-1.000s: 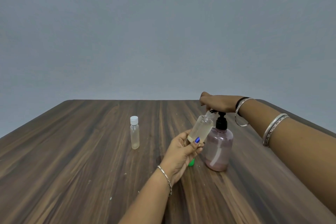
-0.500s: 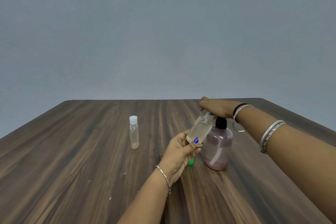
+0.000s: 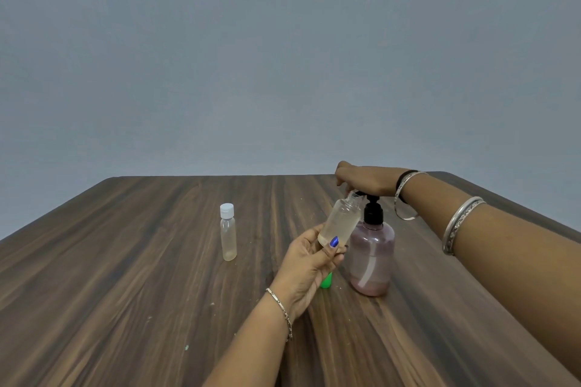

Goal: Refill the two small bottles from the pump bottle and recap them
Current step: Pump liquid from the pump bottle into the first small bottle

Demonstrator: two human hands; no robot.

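Blue-painted thumbnail (image 3: 334, 241), thin chain bracelet (image 3: 280, 308), silver bangles (image 3: 462, 223), black wristband (image 3: 404, 179)

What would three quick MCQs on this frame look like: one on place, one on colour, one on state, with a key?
1. Where is the capped small bottle?
A. Standing alone on the table, left of the hands
B. In the right hand
C. Lying behind the pump bottle

2. What colour is its cap?
A. Black
B. White
C. Green

3. What state is the bottle in the left hand?
A. Capped and upright
B. Uncapped, tilted, mouth at the pump spout
C. Lying on the table

Key:
1 A, it stands apart on the table, untouched.
2 B, its cap is white; the pump top is black.
3 B, the open small bottle leans toward the pump bottle while the right hand rests on the pump head.
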